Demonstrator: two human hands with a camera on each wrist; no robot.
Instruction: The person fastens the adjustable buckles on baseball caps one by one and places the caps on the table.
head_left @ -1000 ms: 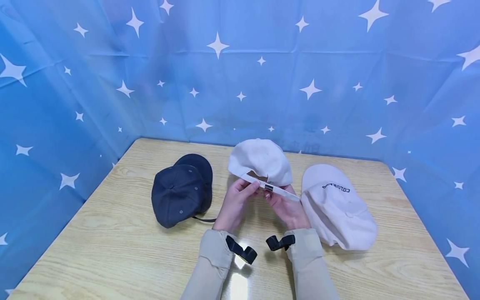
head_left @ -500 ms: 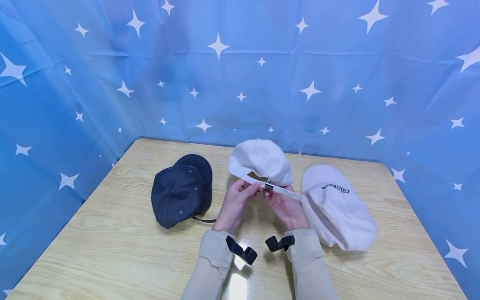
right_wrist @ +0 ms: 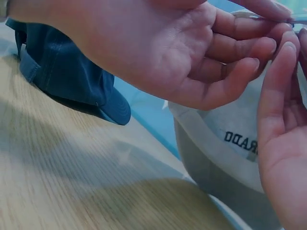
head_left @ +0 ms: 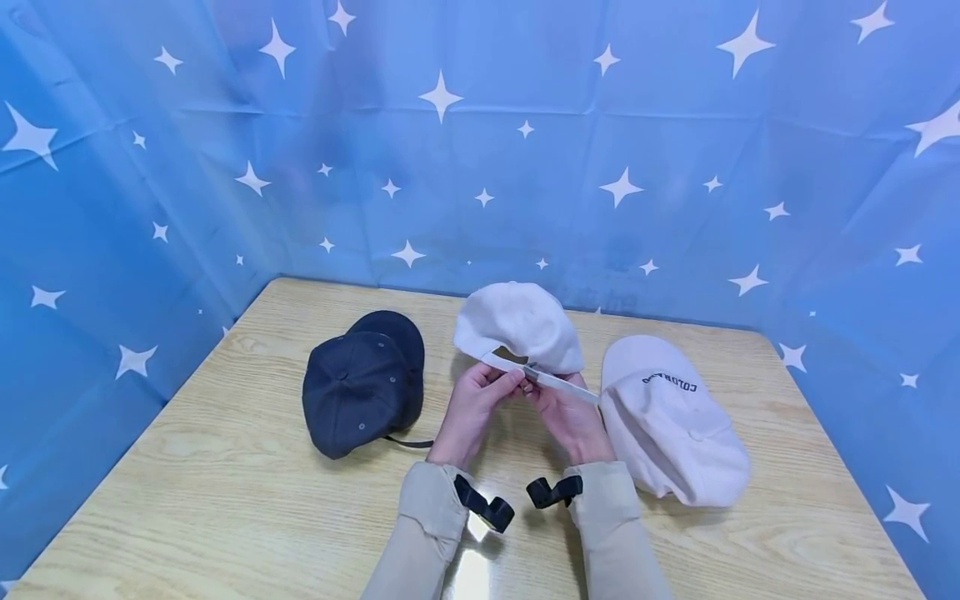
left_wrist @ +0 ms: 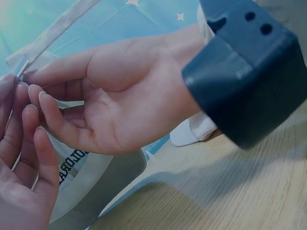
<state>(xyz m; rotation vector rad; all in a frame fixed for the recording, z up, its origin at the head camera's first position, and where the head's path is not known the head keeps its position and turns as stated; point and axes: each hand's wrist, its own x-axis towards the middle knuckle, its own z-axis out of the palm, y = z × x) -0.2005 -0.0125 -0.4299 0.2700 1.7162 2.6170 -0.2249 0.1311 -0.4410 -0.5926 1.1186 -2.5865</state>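
Note:
Both hands are at the back of a white baseball cap [head_left: 521, 321], around its adjustment strap [head_left: 566, 387] and small metal buckle [head_left: 531, 374]. My left hand [head_left: 472, 408] pinches the strap beside the buckle, thumb on top. My right hand [head_left: 573, 421] pinches at the buckle from the other side, while the strap's loose end runs out above it. Fingertips of the two hands meet in the left wrist view, where the right hand [left_wrist: 120, 96] partly covers the cap. Reversed dark lettering [right_wrist: 242, 143] shows inside the cap in the right wrist view.
A navy cap [head_left: 352, 387] lies to the left on the wooden table [head_left: 225, 500], its thin strap trailing toward my left wrist. Close beside my right hand lies another white cap [head_left: 675, 421] lettered COLORADO. A blue star-patterned curtain [head_left: 480, 150] stands behind and at both sides.
My left thumb has shifted right to the buckle, which now looks turned and partly covered. The right hand has drawn slightly closer to the left. The other caps stay put.

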